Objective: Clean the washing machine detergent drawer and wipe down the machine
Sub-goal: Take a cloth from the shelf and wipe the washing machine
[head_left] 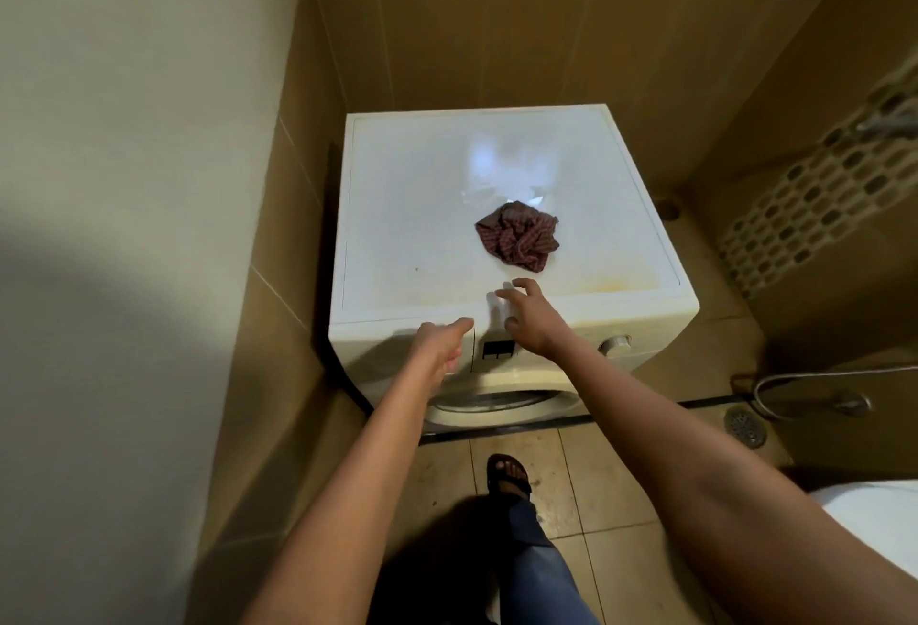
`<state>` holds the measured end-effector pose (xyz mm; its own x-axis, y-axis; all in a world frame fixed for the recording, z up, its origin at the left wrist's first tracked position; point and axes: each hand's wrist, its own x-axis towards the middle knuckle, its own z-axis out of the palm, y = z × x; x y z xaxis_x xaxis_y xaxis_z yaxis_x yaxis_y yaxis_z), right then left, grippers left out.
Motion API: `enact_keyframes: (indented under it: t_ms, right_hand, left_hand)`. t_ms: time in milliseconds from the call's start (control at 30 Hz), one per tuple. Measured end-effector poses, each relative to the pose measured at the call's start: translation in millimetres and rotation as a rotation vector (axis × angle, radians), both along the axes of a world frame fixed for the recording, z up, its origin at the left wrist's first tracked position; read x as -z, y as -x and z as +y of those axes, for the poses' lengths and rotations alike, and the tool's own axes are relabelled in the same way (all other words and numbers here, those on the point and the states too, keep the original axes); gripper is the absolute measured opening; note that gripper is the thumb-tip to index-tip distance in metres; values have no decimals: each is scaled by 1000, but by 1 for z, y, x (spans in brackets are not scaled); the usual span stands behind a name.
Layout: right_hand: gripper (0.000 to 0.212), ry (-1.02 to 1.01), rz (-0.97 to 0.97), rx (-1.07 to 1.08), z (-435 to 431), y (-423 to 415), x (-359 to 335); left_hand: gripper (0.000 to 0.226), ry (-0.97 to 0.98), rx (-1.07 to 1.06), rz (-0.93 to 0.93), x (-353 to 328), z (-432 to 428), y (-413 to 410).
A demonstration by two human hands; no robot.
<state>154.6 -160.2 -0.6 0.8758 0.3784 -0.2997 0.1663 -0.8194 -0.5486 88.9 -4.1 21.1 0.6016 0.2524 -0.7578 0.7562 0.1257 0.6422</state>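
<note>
From my remote seat, the washing machine stands in a tiled corner, and its white lid serves as the tabletop. A crumpled dark red checked cloth lies on that lid, right of centre and toward the front. It sits just beyond the fingertips of the right grip, near them but clearly apart, with bare lid between.

The right grip holds nothing. Its fingers are spread and loosely bent, palm down, over the front edge of the lid, and the finger shadows fall on the white surface just to their left. I cannot tell whether the fingertips touch the lid or hover just above it. The forearm runs in straight from the lower right.

The left grip is empty too, with fingers stretched forward and close together. Their tips reach the top rim of the front panel, left of the small dark display. This grip covers part of the drawer front at the panel's left end, which appears flush with the panel. The left arm reaches in long and straight from the lower left.

A round dial sits at the panel's right end, and the door curves below both wrists. A sandalled foot stands on the floor tiles before the machine.
</note>
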Motion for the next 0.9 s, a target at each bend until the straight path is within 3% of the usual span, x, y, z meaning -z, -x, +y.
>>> enact_keyframes:
  t_ms: [133,300,467,567,700,800,900]
  right_hand:
    - [29,-176,-124,250,-9,-27,-11]
    - [19,-153,-83,316,-16,-70,-32]
    - [33,35,-63,296,-11,-98,-23]
    - [55,327,-155,147,-4,-104,-16]
    - [43,473,-257,22,-2,-110,-9]
    - [21,310,-258,17,-8,-118,-6]
    - [9,-93,-151,85,-18,-127,-21]
  left_hand:
    - [22,-51,54,-57,-17,-5,-29]
    - [17,-96,20,-150,-35,-10,-75]
    - [16,-111,42,-191,-44,-20,-122]
    - [16,-135,34,-227,-44,-23,-143]
    - [11,-159,53,-269,-39,-21,-156]
    - [15,-195,126,-296,-33,-16,-160]
    - [29,-236,240,-354,-35,-14,-165]
